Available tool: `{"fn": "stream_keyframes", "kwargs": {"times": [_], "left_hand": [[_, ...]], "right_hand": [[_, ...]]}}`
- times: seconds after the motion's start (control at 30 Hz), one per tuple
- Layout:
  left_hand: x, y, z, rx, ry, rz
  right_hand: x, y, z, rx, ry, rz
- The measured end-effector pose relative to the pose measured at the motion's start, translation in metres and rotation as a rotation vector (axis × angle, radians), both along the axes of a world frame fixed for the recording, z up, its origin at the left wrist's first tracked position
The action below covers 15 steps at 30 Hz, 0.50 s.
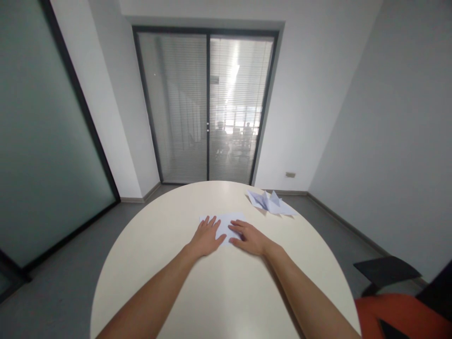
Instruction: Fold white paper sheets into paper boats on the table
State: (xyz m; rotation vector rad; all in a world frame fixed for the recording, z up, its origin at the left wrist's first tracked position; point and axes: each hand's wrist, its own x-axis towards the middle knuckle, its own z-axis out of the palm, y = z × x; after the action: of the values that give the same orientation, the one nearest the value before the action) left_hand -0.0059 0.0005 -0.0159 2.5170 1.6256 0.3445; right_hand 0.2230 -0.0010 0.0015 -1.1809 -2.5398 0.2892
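Observation:
A sheet of white paper (223, 228) lies flat on the round table, partly covered by both hands. My left hand (208, 236) rests on its left side with the fingers spread. On the right side of the sheet lies my right hand (249, 237), its fingers stretched out toward the left. Neither hand grips anything. Between the two thumbs a strip of the paper shows. The paper's near edge is partly hidden by the hands.
Folded white paper pieces (270, 203) lie near the far right edge of the cream round table (219, 292). An orange chair (402, 313) with a black armrest (386, 273) stands at the lower right. Beyond the table is a glass door with blinds (208, 108).

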Motion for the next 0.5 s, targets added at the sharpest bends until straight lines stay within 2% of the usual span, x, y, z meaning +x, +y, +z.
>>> {"fn": "stream_keyframes", "kwargs": {"times": [0.07,0.17,0.3,0.5], "left_hand": [[-0.001,0.002,0.0,0.06,-0.035,-0.005],[-0.004,0.002,0.0,0.13,-0.106,-0.114],[-0.007,0.0,0.003,0.138,-0.14,-0.241],[-0.006,-0.003,0.011,0.154,-0.155,-0.263]], "right_hand": [[0.003,0.001,-0.003,-0.03,-0.008,0.0],[0.006,0.003,-0.006,-0.042,0.006,-0.015],[0.008,0.003,-0.002,-0.029,0.05,-0.028],[0.012,0.002,0.003,-0.051,0.114,-0.023]]}}
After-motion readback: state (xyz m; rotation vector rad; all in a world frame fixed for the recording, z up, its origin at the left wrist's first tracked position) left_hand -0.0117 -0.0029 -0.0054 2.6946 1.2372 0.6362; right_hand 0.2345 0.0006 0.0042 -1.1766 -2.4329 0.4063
